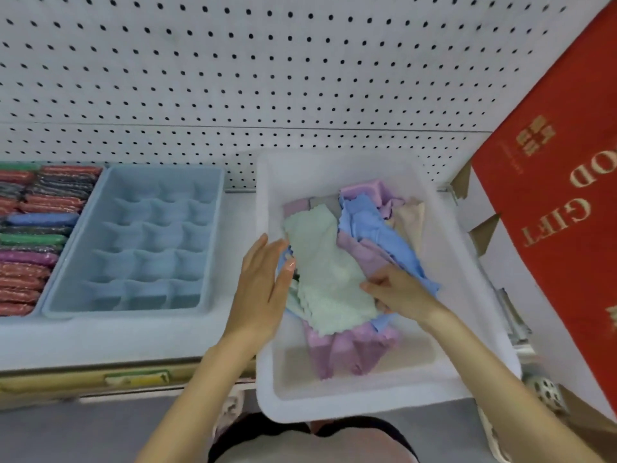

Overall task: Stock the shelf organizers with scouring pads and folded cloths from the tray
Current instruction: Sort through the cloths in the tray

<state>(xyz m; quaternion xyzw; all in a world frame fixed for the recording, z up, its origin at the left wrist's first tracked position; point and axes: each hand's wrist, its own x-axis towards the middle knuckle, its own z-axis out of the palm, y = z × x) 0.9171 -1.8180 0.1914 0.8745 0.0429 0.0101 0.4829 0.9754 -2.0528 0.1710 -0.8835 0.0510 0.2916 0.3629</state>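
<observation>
Fingers [267, 255] on the left hand [263, 285] lie straight, flat against the green cloth [327, 272] in the white tray [350, 409] — right hand [397, 292] grips its other edge. Red bag [551, 195] beside it says "GIFT".

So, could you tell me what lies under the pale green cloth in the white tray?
Under the pale green cloth, a blue cloth and pink cloths poke out. Whatever lies beneath its middle is covered.

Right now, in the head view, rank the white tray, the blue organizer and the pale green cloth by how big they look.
1. white tray
2. blue organizer
3. pale green cloth
The tray reaches nearer the camera, which enlarges it somewhat.
</observation>
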